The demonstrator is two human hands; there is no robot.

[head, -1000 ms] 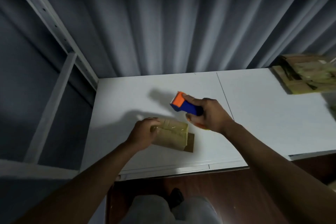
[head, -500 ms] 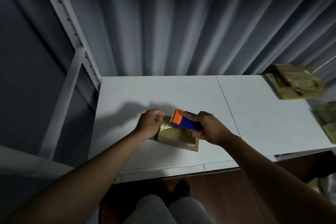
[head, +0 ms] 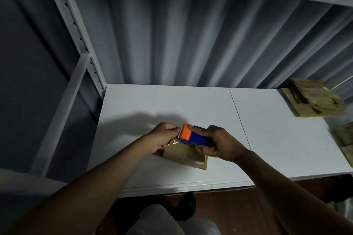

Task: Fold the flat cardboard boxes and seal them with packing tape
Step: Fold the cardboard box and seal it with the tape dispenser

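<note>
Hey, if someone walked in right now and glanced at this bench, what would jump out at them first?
Most likely the orange and blue tape dispenser, the only bright colour here, gripped by the right hand over a small brown cardboard box near the front of the white table. The left hand pinches at the dispenser's orange end. At the far right edge lies a blurred pile of flat cardboard.

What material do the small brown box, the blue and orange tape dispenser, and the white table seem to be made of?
The small brown box looks like matte cardboard; its glossy patches suggest tape. The tape dispenser, gripped by the right hand, seems to be moulded plastic with a smooth, even blue and orange colour. The white table appears to be laminated or painted board, smooth and matte, with a thin seam between panels; the look leaves it open.
</note>
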